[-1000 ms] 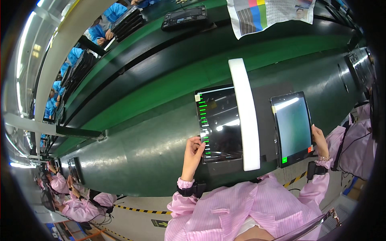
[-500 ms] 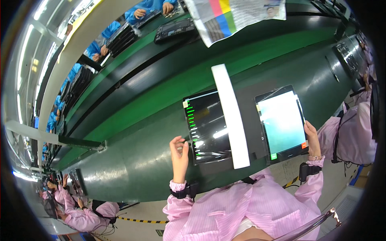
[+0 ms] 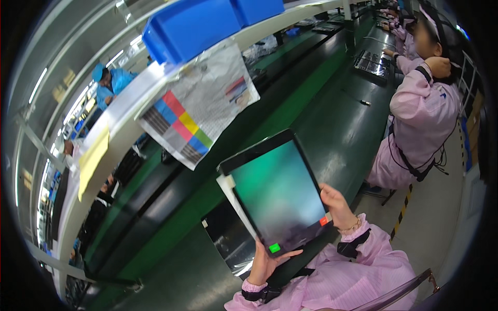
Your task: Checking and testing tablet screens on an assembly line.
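A tablet (image 3: 275, 189) with a lit green-and-white screen is raised off the bench and tilted toward me. My right hand (image 3: 338, 208) grips its right edge, the thumb near the front and the other fingers mostly hidden behind. At the lower left corner, my left hand (image 3: 265, 265) holds the same tablet, with its fingers spread around the corner. Beneath and left of it lies a dark tablet-like panel (image 3: 225, 243) with shiny film along its lower end. A white bar (image 3: 238, 206) shows partly from behind the raised tablet.
The green bench (image 3: 332, 150) runs from lower left to upper right. A small cable (image 3: 365, 102) and a dark device (image 3: 372, 65) lie farther along it. A person in pink (image 3: 420, 109) sits at the right. Overhead are a shelf with blue bins (image 3: 192, 31) and a hanging colour-printed sheet (image 3: 194, 106).
The lit tablet has been lifted and moved left, over the white bar. My left hand has come from beside the dark panel to the tablet's corner. The view has turned right.
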Tool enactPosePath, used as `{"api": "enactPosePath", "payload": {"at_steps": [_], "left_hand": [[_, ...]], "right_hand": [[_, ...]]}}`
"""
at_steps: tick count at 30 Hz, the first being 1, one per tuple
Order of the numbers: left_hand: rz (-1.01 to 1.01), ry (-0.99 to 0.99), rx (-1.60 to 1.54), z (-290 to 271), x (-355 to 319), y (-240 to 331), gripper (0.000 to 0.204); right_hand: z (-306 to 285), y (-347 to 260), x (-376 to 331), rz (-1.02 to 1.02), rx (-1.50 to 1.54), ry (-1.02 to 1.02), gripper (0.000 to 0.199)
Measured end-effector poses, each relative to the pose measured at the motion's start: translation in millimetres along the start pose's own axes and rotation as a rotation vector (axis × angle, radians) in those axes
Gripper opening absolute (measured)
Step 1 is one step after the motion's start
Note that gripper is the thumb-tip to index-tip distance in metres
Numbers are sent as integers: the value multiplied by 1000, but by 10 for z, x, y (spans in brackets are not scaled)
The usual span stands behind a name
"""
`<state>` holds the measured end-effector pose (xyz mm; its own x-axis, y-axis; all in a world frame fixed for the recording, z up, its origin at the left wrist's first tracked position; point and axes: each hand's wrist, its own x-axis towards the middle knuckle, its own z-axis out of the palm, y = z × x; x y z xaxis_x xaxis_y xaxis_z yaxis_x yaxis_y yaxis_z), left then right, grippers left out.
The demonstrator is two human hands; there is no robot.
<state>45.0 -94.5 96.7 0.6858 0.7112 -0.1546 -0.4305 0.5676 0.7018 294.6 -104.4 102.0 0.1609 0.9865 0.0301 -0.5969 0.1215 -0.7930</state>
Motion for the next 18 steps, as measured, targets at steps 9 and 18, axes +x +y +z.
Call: {"api": "enactPosePath", "payload": {"at_steps": [9,18], "left_hand": [[88,45,-172,-206,-157,-4,59],[131,53,-116,-223,-311,17,58]], "right_hand": [[325,-283,199,-215,-302,-314,37],[844,-536,496,-599,-328,-203,39]]}}
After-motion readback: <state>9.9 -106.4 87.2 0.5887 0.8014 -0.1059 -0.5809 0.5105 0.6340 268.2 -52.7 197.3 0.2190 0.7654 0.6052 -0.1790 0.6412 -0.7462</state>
